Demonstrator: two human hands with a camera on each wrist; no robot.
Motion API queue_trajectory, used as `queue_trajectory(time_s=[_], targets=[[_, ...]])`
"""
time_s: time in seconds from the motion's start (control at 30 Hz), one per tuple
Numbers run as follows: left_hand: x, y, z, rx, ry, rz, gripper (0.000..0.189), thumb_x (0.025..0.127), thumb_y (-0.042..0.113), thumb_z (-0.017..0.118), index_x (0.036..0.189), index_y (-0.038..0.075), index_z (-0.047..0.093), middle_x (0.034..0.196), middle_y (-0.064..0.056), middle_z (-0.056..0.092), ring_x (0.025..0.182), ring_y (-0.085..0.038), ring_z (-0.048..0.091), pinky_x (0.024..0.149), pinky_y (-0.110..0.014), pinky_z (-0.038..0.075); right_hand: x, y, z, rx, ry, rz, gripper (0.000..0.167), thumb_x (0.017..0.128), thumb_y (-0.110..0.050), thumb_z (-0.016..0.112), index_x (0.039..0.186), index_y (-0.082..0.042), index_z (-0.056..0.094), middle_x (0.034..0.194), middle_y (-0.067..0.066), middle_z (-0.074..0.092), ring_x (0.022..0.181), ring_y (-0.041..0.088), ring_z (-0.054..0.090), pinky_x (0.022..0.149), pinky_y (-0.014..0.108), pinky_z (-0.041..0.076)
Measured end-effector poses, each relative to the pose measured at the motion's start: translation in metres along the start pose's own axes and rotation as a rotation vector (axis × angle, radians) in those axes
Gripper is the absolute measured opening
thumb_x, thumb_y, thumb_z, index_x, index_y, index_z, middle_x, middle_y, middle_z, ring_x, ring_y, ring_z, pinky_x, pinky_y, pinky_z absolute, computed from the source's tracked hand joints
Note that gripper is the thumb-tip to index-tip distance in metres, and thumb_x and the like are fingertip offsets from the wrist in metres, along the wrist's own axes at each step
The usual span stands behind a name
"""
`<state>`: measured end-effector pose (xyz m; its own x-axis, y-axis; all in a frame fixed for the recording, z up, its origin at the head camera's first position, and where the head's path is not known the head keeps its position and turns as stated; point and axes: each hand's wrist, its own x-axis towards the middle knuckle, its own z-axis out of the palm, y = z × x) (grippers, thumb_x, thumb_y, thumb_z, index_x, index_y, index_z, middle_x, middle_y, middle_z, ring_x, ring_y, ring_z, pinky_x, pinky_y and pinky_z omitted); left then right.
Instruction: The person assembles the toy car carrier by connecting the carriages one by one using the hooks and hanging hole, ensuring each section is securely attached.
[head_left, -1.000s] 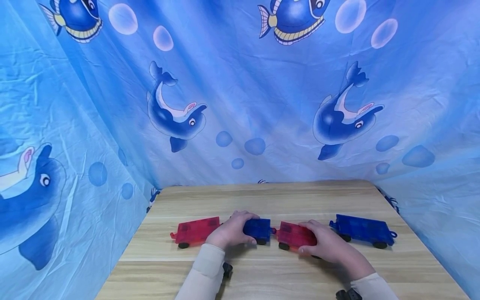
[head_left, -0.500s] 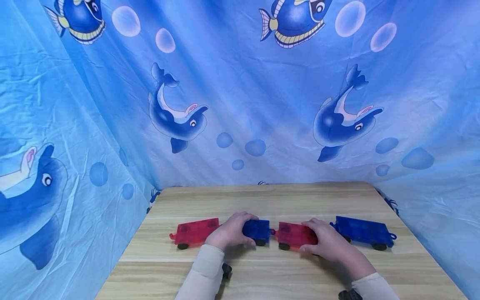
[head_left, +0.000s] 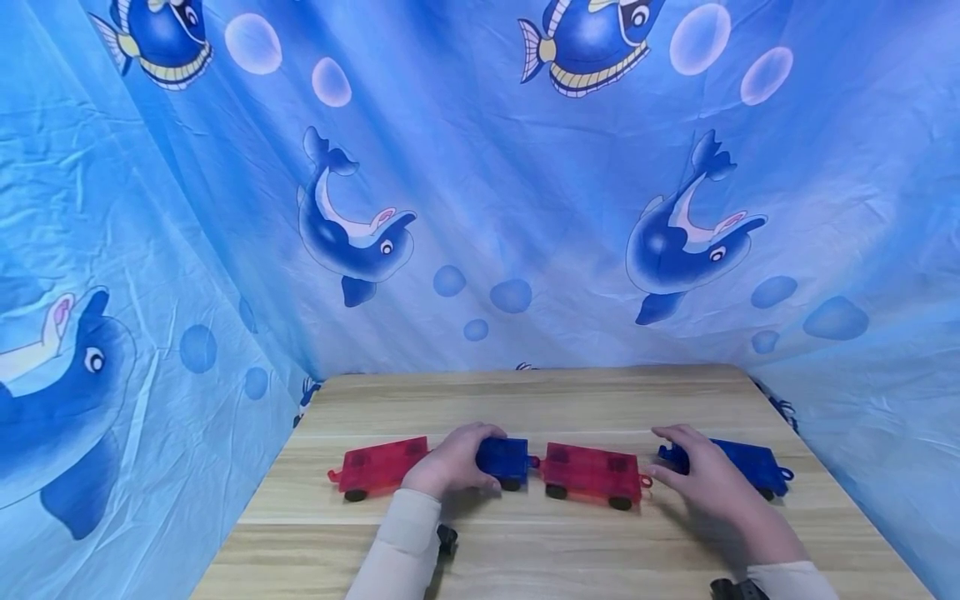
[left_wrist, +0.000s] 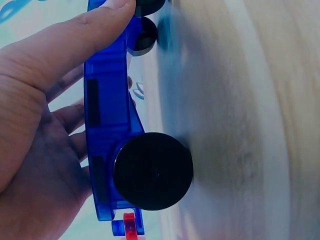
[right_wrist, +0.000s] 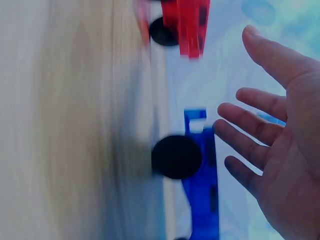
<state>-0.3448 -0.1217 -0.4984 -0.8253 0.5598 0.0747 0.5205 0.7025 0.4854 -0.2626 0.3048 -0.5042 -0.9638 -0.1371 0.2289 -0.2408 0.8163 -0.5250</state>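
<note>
A row of toy train cars stands on the wooden table. My left hand [head_left: 450, 460] grips the middle blue car [head_left: 504, 460], with the thumb along its near side in the left wrist view. A red ring [left_wrist: 130, 226] sits in that car's hook. On its left is one red car [head_left: 382, 467]. A second red car [head_left: 591, 472] joins its right end. My right hand [head_left: 705, 477], fingers apart, hovers by the other blue car [head_left: 753, 468] and hides part of it. The right wrist view shows a gap between that blue car [right_wrist: 204, 190] and the red one [right_wrist: 190, 25].
The wooden table [head_left: 480, 400] reaches back to a blue curtain [head_left: 480, 183] printed with dolphins and fish. Bare wood lies behind and in front of the cars. A black wrist camera [head_left: 447, 540] hangs under the left sleeve.
My right hand has let go of the right red car and moved right to the far blue car. The left hand and the three cars in its row have shifted slightly left.
</note>
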Motion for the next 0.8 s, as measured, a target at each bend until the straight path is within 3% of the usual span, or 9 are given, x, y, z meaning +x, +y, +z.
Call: queue_trajectory(time_s=[0.4, 0.6, 0.8], targets=[[-0.005, -0.011, -0.008, -0.056, -0.01, -0.026, 0.078, 0.073, 0.03, 0.099, 0.14, 0.016, 0.062, 0.14, -0.005, 0.061, 0.129, -0.032, 0.056, 0.105, -0.053, 0.05, -0.017, 0.039, -0.02, -0.051, 0.057, 0.037, 0.082, 0.09, -0.05, 0.081, 0.149, -0.001, 0.052, 0.15, 0.03, 0.046, 0.132, 0.06, 0.043, 0.098, 0.077, 0.04], [-0.008, -0.018, -0.009, -0.079, -0.009, -0.063, 0.079, 0.073, 0.031, 0.099, 0.141, 0.019, 0.061, 0.141, -0.004, 0.061, 0.13, -0.033, 0.056, 0.103, -0.054, 0.051, -0.025, 0.058, -0.024, -0.098, 0.041, 0.063, 0.095, 0.084, -0.056, 0.083, 0.15, 0.004, 0.049, 0.152, 0.038, 0.039, 0.131, 0.068, 0.035, 0.097, 0.084, 0.03], [-0.01, -0.02, -0.014, -0.112, 0.0, -0.058, 0.081, 0.072, 0.027, 0.1, 0.142, 0.016, 0.061, 0.143, -0.007, 0.06, 0.131, -0.036, 0.055, 0.104, -0.056, 0.05, -0.026, 0.063, -0.026, -0.096, 0.04, 0.059, 0.094, 0.084, -0.05, 0.086, 0.149, 0.007, 0.049, 0.15, 0.041, 0.038, 0.133, 0.068, 0.032, 0.108, 0.082, 0.017]])
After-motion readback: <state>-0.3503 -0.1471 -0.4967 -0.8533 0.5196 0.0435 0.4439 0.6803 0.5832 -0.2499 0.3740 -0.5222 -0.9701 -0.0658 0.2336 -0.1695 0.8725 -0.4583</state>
